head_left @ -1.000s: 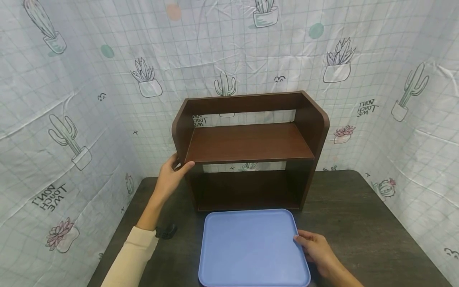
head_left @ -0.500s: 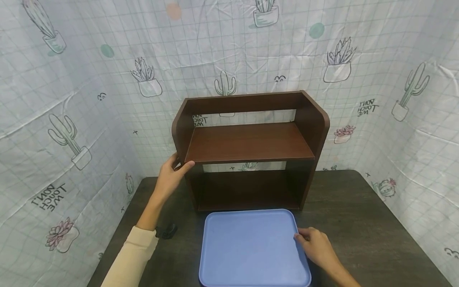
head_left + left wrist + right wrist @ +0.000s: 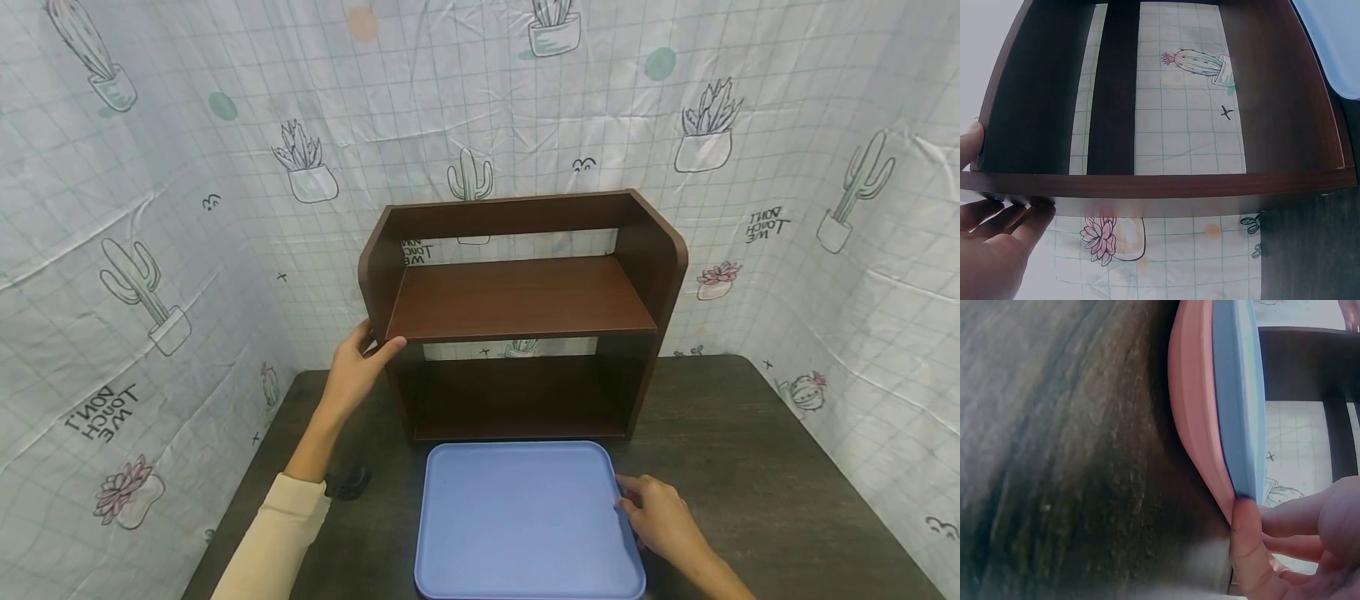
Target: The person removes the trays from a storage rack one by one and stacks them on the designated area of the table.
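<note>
A dark brown two-tier wooden desktop shelf stands on the dark table, with bare boards on both tiers. My left hand grips its left side panel, thumb at the front edge and fingers on the outer face, as the left wrist view also shows. In front of the shelf lies a blue rectangular tray. My right hand pinches the tray's right rim. In the right wrist view a pink tray sits directly beneath the blue one; from the head it is hidden.
The dark wood-grain table extends to both sides of the shelf. White cloth printed with cactus drawings hangs behind and on both sides. A small black object shows beside my left wrist.
My right hand has slid slightly farther along the tray's right rim. The blue tray has shifted a little, its far edge now slightly nearer me. The left hand and shelf have stayed put.
</note>
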Motion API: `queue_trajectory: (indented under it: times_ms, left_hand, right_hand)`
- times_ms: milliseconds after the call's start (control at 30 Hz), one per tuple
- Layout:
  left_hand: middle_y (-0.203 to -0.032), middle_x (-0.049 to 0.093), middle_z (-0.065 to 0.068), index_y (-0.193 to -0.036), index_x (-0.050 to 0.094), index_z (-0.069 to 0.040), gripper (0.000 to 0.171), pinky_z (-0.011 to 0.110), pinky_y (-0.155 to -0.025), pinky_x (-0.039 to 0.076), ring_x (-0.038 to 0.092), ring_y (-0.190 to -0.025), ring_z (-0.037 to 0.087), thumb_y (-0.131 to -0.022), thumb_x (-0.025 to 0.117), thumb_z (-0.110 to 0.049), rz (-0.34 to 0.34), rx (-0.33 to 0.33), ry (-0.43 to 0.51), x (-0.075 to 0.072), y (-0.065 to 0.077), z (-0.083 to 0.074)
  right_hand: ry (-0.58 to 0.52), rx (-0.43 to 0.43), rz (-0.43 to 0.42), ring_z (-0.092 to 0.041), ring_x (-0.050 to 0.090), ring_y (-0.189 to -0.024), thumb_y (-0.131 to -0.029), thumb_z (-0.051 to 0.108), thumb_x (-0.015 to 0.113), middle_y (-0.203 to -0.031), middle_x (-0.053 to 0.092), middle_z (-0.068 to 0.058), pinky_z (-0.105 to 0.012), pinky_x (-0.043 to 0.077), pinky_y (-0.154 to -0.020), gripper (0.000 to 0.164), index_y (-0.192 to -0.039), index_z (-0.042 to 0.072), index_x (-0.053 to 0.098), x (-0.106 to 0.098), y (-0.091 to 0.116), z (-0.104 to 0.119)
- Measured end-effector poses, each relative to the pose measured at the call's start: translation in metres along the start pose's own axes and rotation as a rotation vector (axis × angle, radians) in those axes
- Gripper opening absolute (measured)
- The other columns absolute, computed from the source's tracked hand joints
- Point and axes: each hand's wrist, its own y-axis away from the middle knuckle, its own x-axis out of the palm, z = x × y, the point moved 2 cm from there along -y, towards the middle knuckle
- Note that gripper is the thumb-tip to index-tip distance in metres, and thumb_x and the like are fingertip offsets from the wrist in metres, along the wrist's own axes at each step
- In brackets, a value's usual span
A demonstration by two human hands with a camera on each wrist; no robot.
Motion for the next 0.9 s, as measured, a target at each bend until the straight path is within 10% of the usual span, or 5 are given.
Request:
queue_trajectory:
  times_ms: [600, 900]
  left_hand:
    - [-0.164, 0.049, 0.013, -0.160, 0.047, -0.010, 0.071, 0.054, -0.119, 0.048, 0.045, -0.155, 0.032, -0.102, 0.074, -0.039, 0.015, -0.007, 0.062, -0.008, 0.004, 0.007]
    - [-0.129, 0.072, 0.021, -0.130, 0.067, 0.002, 0.039, 0.021, -0.097, 0.060, 0.074, -0.117, 0.029, -0.104, 0.072, -0.027, -0.042, 0.006, 0.076, -0.019, 0.019, 0.029]
  right_hand:
    - [-0.050, 0.009, 0.057, -0.014, 0.063, -0.049, -0.100, 0.010, 0.069, -0.066, 0.068, -0.001, -0.027, 0.054, -0.045, 0.026, -0.121, -0.004, 0.076, -0.025, -0.008, -0.008]
    - [0.006, -0.081, 0.007, -0.015, 0.070, -0.063, -0.105, 0.011, 0.064, -0.084, 0.077, -0.005, -0.026, 0.055, -0.051, 0.027, -0.124, -0.005, 0.073, -0.073, -0.020, -0.027]
